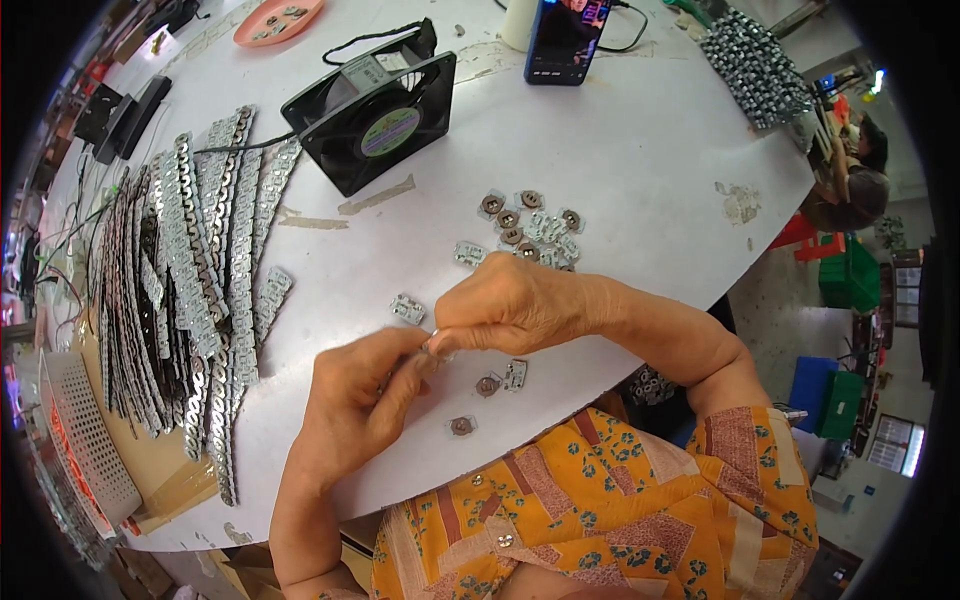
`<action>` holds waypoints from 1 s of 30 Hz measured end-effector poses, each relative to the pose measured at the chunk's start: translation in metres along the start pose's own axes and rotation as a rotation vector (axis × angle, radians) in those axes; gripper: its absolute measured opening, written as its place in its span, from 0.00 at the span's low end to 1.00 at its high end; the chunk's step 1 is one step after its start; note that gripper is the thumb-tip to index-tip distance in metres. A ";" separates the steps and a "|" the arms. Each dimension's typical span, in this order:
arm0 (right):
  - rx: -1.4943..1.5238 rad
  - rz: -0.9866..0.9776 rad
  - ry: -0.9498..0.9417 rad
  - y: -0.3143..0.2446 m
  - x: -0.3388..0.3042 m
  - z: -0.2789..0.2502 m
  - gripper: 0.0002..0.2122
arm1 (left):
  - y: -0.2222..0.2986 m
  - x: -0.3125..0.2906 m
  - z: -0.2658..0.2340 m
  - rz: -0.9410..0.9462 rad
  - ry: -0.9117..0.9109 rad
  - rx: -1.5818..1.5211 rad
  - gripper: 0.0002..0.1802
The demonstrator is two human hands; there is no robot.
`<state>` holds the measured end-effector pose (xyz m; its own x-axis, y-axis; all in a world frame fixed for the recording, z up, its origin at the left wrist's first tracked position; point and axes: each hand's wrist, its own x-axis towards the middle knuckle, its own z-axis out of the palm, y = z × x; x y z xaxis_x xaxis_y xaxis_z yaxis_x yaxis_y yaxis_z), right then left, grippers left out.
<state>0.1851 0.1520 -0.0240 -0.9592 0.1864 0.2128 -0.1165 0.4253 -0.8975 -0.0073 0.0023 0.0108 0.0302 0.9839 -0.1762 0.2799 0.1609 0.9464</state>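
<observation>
Both left hand (365,395) and right hand (512,303) pinch some tiny, mostly hidden part (434,347), with loose metal bits (543,228) around like one o'clock.

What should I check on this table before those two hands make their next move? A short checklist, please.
1. Left hand and right hand meeting at the fingertips: ok.
2. What the fingertips pinch: cannot tell, mostly hidden.
3. Small parts all in one group: not ok, several lie apart from the cluster.
4. Fan clear of both hands: ok.
5. Phone clear of both hands: ok.
6. Metal strips neatly lined up: not ok, they overlap at different angles.
</observation>
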 end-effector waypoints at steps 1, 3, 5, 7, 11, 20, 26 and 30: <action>-0.013 -0.015 0.031 -0.001 0.003 0.003 0.17 | 0.003 -0.002 0.000 -0.062 0.050 -0.042 0.05; -0.106 -0.060 0.049 -0.008 0.000 0.004 0.17 | -0.001 -0.007 -0.005 -0.089 0.088 -0.003 0.05; -0.238 -0.096 0.066 -0.013 0.000 -0.003 0.17 | 0.000 0.001 -0.003 -0.045 0.018 -0.104 0.06; 0.356 0.222 0.023 -0.027 0.001 0.000 0.15 | 0.005 -0.003 -0.008 -0.057 0.006 -0.251 0.07; 0.850 0.548 0.029 -0.036 0.007 -0.004 0.17 | 0.014 -0.002 -0.012 -0.197 -0.030 -0.507 0.09; 0.844 0.568 0.285 -0.027 0.006 0.000 0.17 | -0.007 0.006 0.002 0.055 0.243 -0.407 0.06; 0.341 0.432 0.306 -0.030 0.010 0.007 0.16 | -0.015 0.011 0.005 0.504 0.397 0.267 0.18; 0.233 0.360 0.357 -0.025 0.010 0.014 0.14 | -0.016 0.012 0.008 0.585 0.429 0.407 0.21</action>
<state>0.1751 0.1305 -0.0046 -0.8066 0.5897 -0.0415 0.1094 0.0800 -0.9908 -0.0036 0.0107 -0.0085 -0.0667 0.8576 0.5099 0.6603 -0.3452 0.6669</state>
